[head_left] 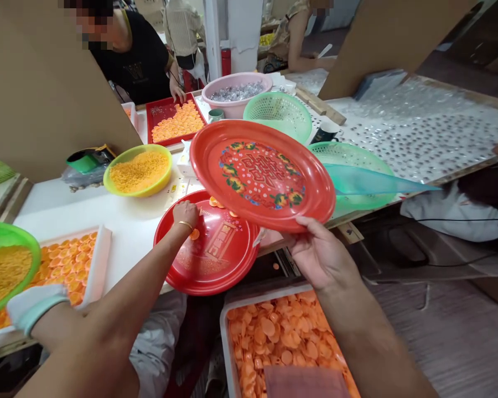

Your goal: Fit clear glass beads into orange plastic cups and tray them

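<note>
My right hand grips the rim of a round red tray with a flower pattern, held tilted in the air. Under and left of it, a second red tray rests at the table edge with a few orange plastic pieces on it. My left hand, wearing a gold bracelet, is closed over that tray's left side; its fingertips and anything in them are hidden. Below stands a white bin heaped with orange round pieces.
On the table are a yellow bowl of small yellow pieces, green colanders and a pink basin. At left, another person's gloved hand is beside a green bowl and white tray. A co-worker reaches into a red tray.
</note>
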Tool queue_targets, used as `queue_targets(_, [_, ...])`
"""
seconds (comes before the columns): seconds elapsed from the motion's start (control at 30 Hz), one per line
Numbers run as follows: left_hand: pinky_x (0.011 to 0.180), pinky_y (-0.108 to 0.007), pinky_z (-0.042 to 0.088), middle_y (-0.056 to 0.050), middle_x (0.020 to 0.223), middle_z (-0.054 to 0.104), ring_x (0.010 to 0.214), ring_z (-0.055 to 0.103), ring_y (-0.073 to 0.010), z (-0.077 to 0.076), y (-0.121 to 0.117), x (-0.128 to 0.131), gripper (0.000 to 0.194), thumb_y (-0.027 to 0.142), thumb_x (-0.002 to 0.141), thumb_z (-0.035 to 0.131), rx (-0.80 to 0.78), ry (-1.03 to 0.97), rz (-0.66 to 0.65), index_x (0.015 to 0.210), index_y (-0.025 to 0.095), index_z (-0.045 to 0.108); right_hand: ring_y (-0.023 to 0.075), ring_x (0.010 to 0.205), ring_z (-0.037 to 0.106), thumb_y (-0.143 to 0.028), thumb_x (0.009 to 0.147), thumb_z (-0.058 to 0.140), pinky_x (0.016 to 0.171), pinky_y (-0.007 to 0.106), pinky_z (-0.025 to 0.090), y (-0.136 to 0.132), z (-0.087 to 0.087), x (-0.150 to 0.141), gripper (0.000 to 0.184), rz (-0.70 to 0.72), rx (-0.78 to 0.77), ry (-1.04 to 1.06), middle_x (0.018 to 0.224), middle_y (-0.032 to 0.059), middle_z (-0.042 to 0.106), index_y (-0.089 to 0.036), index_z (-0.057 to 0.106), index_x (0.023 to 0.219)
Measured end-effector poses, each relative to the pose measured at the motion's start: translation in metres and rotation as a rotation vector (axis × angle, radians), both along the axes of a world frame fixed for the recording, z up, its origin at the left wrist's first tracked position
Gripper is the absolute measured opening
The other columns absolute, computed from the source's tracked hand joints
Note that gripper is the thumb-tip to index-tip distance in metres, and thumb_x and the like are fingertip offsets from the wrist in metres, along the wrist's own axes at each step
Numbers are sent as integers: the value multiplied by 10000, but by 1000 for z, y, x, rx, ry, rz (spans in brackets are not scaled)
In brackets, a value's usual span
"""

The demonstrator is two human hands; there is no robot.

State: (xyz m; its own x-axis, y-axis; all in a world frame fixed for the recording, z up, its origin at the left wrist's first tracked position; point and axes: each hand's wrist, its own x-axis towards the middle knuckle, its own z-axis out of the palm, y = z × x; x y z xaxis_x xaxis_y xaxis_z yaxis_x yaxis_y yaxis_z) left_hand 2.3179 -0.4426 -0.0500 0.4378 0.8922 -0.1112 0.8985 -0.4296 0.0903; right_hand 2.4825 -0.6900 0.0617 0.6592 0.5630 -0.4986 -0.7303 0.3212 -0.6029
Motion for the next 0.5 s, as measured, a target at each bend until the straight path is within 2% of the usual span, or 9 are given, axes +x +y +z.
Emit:
queue_targets(0.1, [900, -449, 430, -207, 1004, 626, 1055, 555, -334, 2, -6, 4, 363, 260, 908, 396, 71, -22, -66, 956, 59, 694, 75, 620, 648, 5, 743, 504, 663, 191, 577, 12, 1, 6, 232, -45, 2, 15, 722, -19, 693, -134, 632, 879])
queue_targets(0.23, [941, -339, 419, -116, 1137, 596, 1102, 529, -250, -2, -6, 29, 361, 249, 883, 457, 93, -85, -212, 1204, 189, 610, 91, 601, 653, 10, 727, 509, 621, 205, 587, 6, -10, 10, 211, -58, -11, 5, 698, -15, 685, -138, 625, 824])
queue_targets(0.3, [934, -306, 422, -82, 1170, 591, 1091, 534, -222, -9, -2, 45, 381, 211, 862, 488, 80, -95, -250, 1229, 232, 591, 109, 606, 661, 5, 697, 548, 618, 213, 594, -1, -18, 11, 180, -46, 6, -1, 693, -1, 684, -134, 619, 787])
queue_targets(0.4, [911, -333, 436, -88, 1140, 610, 1053, 549, -231, -19, 6, 57, 337, 182, 868, 462, 80, -89, -233, 1160, 210, 628, 138, 643, 677, 7, 664, 588, 645, 248, 610, -7, -30, 12, 203, -11, 42, 29, 698, 12, 689, -136, 623, 803])
queue_targets(0.5, [898, -402, 437, -147, 1051, 629, 1036, 555, -274, -21, 11, 46, 334, 130, 872, 397, 113, -68, -167, 1080, 132, 657, 140, 619, 675, 28, 679, 557, 590, 249, 613, -8, -37, 15, 227, -7, 21, 68, 685, 12, 692, -137, 626, 819])
